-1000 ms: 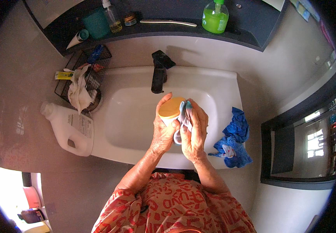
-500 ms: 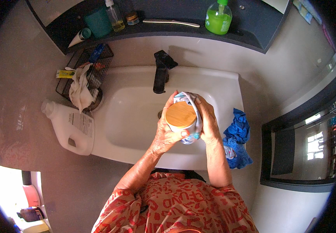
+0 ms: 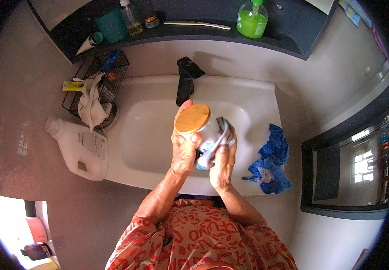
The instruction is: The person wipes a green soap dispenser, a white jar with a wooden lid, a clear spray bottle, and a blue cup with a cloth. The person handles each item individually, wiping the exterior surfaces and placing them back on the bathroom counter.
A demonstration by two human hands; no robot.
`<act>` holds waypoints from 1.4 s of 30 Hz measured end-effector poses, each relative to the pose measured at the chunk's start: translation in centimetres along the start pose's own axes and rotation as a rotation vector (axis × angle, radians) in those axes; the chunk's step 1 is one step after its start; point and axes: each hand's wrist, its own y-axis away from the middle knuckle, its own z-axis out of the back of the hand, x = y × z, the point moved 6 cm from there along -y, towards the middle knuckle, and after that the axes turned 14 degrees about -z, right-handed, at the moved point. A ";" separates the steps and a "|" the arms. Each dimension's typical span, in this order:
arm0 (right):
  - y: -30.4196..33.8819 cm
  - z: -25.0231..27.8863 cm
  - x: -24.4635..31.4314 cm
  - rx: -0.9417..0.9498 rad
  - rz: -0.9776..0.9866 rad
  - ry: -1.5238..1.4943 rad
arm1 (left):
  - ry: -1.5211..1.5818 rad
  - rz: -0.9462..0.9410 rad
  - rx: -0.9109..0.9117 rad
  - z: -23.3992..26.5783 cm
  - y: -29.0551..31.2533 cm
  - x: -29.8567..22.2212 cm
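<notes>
Jar [image 3: 199, 126] tilted left since earlier; left hand [image 3: 184, 150] grips it, right hand [image 3: 221, 164] clenches cloth [image 3: 217, 139] against side, over white sink [image 3: 149, 135].

Both forearms rise from the lower edge and converge in the middle of the view. The left hand [image 3: 184, 150] is raised higher, its fingers curled closed in a grip, thumb stretched upward and knuckles turned toward the camera. The right hand [image 3: 222, 167] sits just beside and slightly lower, touching the left, its back facing up and its fingers bent closed in a clasp. Both wrists are nearly straight, elbows tucked close to the torso.
</notes>
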 end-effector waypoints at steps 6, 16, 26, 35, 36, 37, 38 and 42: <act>-1.5 -1.9 0.7 0.165 -0.386 -0.728 | -0.043 -0.062 0.018 0.0 0.3 -0.3; -2.3 -1.4 0.5 -0.048 -0.224 -0.552 | -0.118 0.063 -0.162 -0.9 0.9 0.3; -2.8 -0.9 -0.4 -0.060 -0.415 -0.773 | 0.118 0.102 -0.117 -1.7 1.8 1.1; -3.4 -0.2 -1.1 0.018 -0.468 -0.823 | 0.106 0.100 -0.068 -1.9 2.3 1.2; -3.4 -0.1 -1.1 0.041 -0.447 -0.816 | 0.108 0.098 -0.054 -2.0 2.3 1.2; -3.4 -0.1 -1.1 0.067 -0.426 -0.808 | 0.110 0.094 -0.040 -2.2 2.2 1.1; -3.5 -0.1 -1.3 0.101 -0.417 -0.849 | 0.108 0.087 -0.039 -2.2 2.2 1.1; -3.0 -0.4 -1.5 0.111 -0.419 -0.879 | 0.149 0.090 -0.089 -1.5 2.1 1.8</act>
